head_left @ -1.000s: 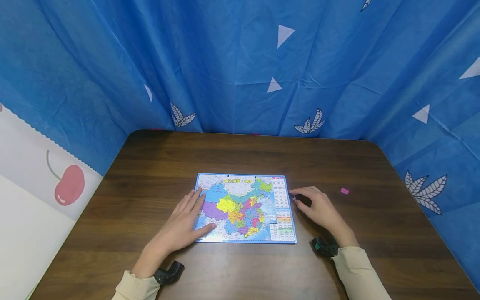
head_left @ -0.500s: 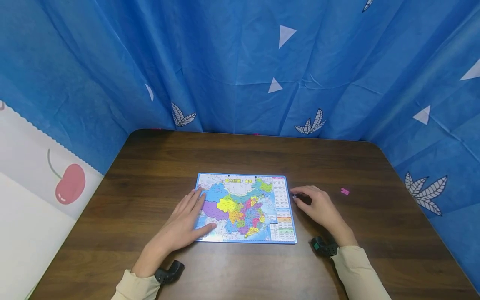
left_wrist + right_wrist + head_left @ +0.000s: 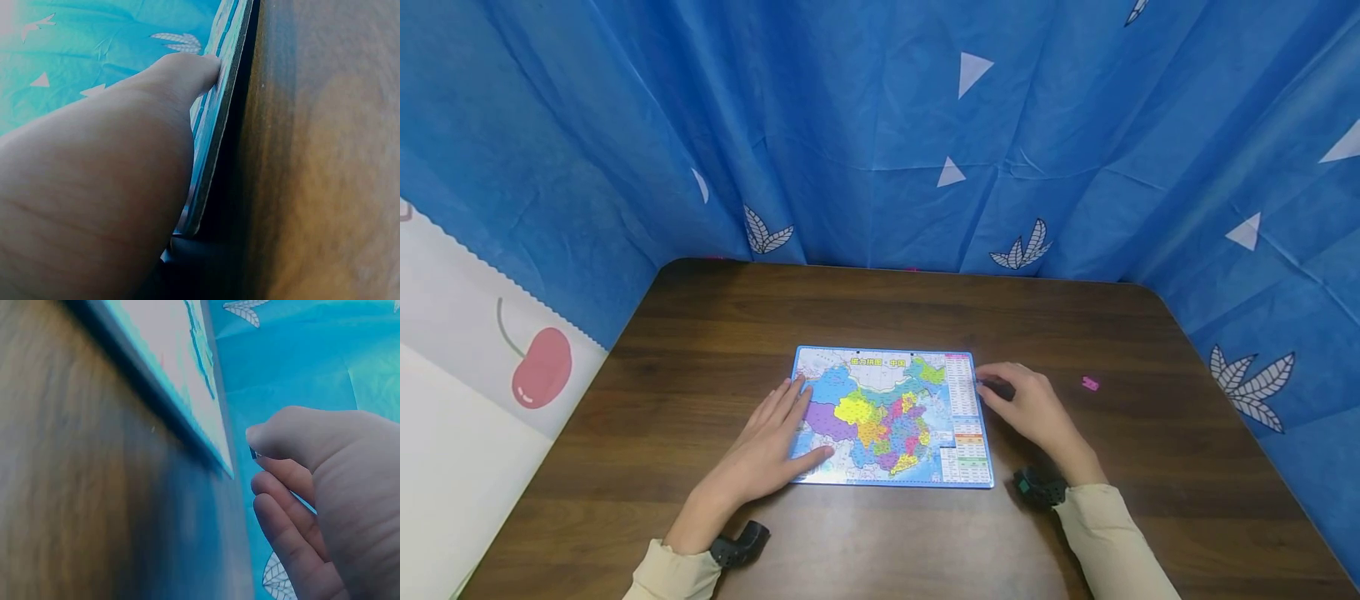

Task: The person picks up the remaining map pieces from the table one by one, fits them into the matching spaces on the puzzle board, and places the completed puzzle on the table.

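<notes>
A map jigsaw board (image 3: 880,379) with a blue rim lies flat on the table. Coloured pieces cover most of the map, and a white area shows near its top. My left hand (image 3: 758,457) rests with spread fingers on the board's left side; its thumb (image 3: 203,70) lies over the front edge in the left wrist view. Just beyond the board's right edge, my right hand (image 3: 1036,410) pinches a small puzzle piece (image 3: 254,452) between thumb and fingertip. Most of that piece is hidden by the fingers. Its other fingers (image 3: 284,528) are loosely bent.
One pink puzzle piece (image 3: 1090,383) lies on the wooden table (image 3: 880,312) to the right of my right hand. A blue patterned curtain (image 3: 865,125) hangs behind the table and along its right side. White cloth (image 3: 467,333) with a cherry print hangs at the left.
My right hand has shifted slightly left with the small puzzle piece, and its fingertips are now at the board's right edge. The left hand and board have stayed put.
</notes>
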A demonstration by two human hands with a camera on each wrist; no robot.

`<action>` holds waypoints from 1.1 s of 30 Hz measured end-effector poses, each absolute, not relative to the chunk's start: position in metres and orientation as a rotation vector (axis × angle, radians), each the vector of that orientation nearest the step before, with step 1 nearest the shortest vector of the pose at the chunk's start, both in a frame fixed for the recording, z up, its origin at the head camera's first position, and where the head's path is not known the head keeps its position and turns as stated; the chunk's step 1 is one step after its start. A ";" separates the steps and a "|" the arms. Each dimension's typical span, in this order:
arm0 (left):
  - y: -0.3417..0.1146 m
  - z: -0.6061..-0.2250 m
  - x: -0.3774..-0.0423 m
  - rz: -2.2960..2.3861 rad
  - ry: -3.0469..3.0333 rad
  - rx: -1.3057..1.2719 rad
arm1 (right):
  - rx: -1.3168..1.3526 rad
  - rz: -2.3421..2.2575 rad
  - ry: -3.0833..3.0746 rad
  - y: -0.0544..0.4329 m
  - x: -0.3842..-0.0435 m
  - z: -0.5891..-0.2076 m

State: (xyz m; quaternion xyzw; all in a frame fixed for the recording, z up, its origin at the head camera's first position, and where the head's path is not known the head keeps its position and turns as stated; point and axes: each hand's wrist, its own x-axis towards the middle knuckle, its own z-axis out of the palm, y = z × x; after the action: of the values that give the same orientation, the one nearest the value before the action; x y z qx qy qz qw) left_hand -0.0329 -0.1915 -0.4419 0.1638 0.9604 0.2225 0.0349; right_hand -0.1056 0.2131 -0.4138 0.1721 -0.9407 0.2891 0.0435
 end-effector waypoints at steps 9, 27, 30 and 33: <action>-0.191 -0.440 -0.032 0.689 2.955 0.507 | 0.584 0.925 -2.841 0.196 -0.107 -0.409; -0.191 -0.441 -0.032 0.683 2.953 0.491 | 0.669 0.976 -2.811 0.159 -0.109 -0.405; -0.191 -0.441 -0.033 0.679 2.956 0.493 | 0.704 0.984 -2.791 0.153 -0.109 -0.406; -0.191 -0.441 -0.033 0.674 2.957 0.494 | 0.749 0.965 -2.769 0.147 -0.109 -0.408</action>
State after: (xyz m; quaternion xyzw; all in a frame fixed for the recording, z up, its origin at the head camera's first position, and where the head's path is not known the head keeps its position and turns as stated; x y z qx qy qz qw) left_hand -0.0328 -0.1910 -0.4410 0.1607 0.9617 0.2192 0.0345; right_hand -0.1089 0.1469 -0.4076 0.2470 -0.9134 0.3184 0.0572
